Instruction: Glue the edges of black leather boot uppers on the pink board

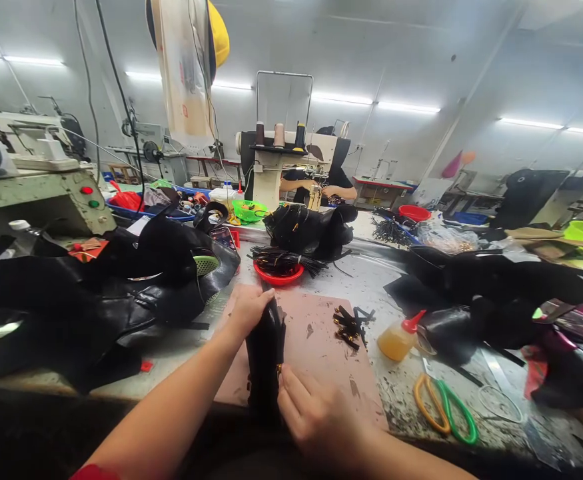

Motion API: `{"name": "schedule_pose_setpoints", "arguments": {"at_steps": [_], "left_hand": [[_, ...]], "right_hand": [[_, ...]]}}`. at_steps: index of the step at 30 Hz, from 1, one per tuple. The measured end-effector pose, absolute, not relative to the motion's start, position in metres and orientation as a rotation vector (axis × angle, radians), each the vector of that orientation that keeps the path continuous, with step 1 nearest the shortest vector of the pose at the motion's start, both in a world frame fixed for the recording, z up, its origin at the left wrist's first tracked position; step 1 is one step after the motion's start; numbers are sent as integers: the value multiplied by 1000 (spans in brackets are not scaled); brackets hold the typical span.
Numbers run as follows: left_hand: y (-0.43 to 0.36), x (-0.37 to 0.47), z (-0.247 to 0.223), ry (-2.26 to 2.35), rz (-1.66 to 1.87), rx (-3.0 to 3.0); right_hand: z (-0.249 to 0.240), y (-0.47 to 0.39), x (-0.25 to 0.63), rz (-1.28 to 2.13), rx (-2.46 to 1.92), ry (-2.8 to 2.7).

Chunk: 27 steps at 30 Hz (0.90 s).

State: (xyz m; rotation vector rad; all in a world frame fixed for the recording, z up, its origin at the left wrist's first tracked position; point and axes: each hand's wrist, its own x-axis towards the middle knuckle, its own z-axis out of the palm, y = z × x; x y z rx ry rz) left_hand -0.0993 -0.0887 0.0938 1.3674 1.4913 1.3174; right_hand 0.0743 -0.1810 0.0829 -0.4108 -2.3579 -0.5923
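Note:
My left hand (252, 308) is closed round the far end of a long black leather piece (262, 363), which hangs over the near edge of a pink board (321, 333). My right hand (314, 407) pinches a small gold-coloured metal fitting (279, 367) at the piece's right edge. Its exact shape is too small to make out. On the board's right side lies a little heap of short black tabs with gold fittings (350, 325). Just beyond my left hand, a red bowl (284, 277) is heaped with thin black strips (276, 260).
Right of the board stand a squeeze bottle of amber liquid (397, 339) and scissors with orange and green handles (446, 408). Black leather pieces pile up on the left (116, 300) and right (501, 283). Across the table a person works behind a sewing machine (271, 167).

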Motion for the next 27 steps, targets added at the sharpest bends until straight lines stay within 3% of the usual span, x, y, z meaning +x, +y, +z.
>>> {"name": "schedule_pose_setpoints", "arguments": {"at_steps": [15, 23, 27], "left_hand": [[-64, -113, 75, 1710, 1505, 1178], [-84, -127, 65, 1679, 1735, 835], [-112, -115, 62, 1474, 1696, 758]], "right_hand": [[91, -191, 87, -499, -233, -2569], [48, -155, 90, 506, -1035, -2065], [46, -130, 95, 759, -1049, -1573]]}}
